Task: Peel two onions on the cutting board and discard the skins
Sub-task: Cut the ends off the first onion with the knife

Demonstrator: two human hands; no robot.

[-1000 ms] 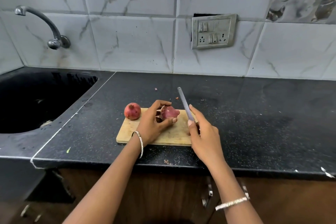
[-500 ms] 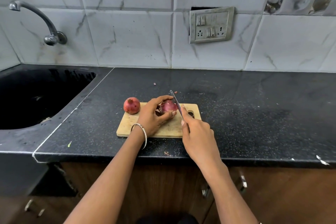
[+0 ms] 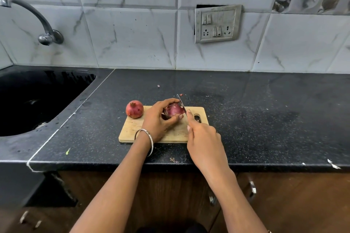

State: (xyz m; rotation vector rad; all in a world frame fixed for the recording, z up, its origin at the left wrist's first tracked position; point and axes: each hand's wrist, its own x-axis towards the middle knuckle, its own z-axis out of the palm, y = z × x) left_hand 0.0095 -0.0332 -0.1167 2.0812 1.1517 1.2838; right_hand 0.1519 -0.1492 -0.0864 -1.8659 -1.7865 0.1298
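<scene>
A wooden cutting board (image 3: pixel 132 130) lies on the black counter. On its middle my left hand (image 3: pixel 157 119) grips a red onion (image 3: pixel 174 110), fingers curled over the top and thumb below. My right hand (image 3: pixel 203 138) holds a knife (image 3: pixel 181 103), forefinger along the spine, with the blade set against the onion's right end. A second red onion (image 3: pixel 134 109), whole and unpeeled, stands at the board's far left corner, apart from both hands.
A black sink (image 3: pixel 37 98) sits to the left, with a tap (image 3: pixel 45 34) on the tiled wall above it. A switch plate (image 3: pixel 217 23) hangs on the wall behind. Small skin scraps (image 3: pixel 158 86) dot the counter (image 3: pixel 265 119), some near its front edge (image 3: pixel 173 160).
My right hand brought the knife down from a raised, upright position onto the right end of the held onion. My left hand kept its grip on the onion.
</scene>
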